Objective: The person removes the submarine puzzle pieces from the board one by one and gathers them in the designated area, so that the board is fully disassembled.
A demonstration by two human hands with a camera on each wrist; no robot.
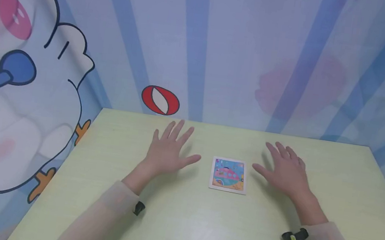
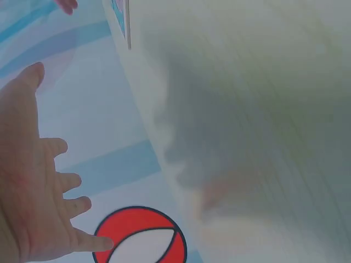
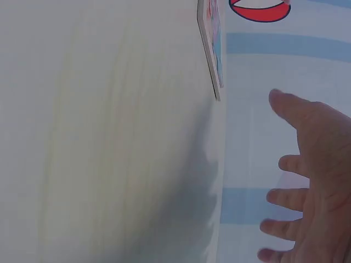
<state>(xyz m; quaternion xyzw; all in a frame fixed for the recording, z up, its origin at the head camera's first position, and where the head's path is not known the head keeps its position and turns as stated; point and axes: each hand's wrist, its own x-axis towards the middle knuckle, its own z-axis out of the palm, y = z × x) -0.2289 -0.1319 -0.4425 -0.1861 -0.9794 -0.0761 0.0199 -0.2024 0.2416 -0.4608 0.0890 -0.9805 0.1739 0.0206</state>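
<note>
A square picture tile with a white border lies flat on the table, a pink shape on a blue underwater-like scene printed on it. To its left my left hand hovers over the tabletop, fingers spread and holding nothing. On the other side is my right hand, fingers extended, its thumb pointing toward the tile. The left wrist view shows the left hand above its shadow. In the right wrist view the tile appears edge-on as a thin slab, apart from the right hand.
The pale yellow table reaches back to a blue striped cloth backdrop. Printed on the backdrop are a white cartoon bird at left and a red and white ball. Both wrists carry small black devices.
</note>
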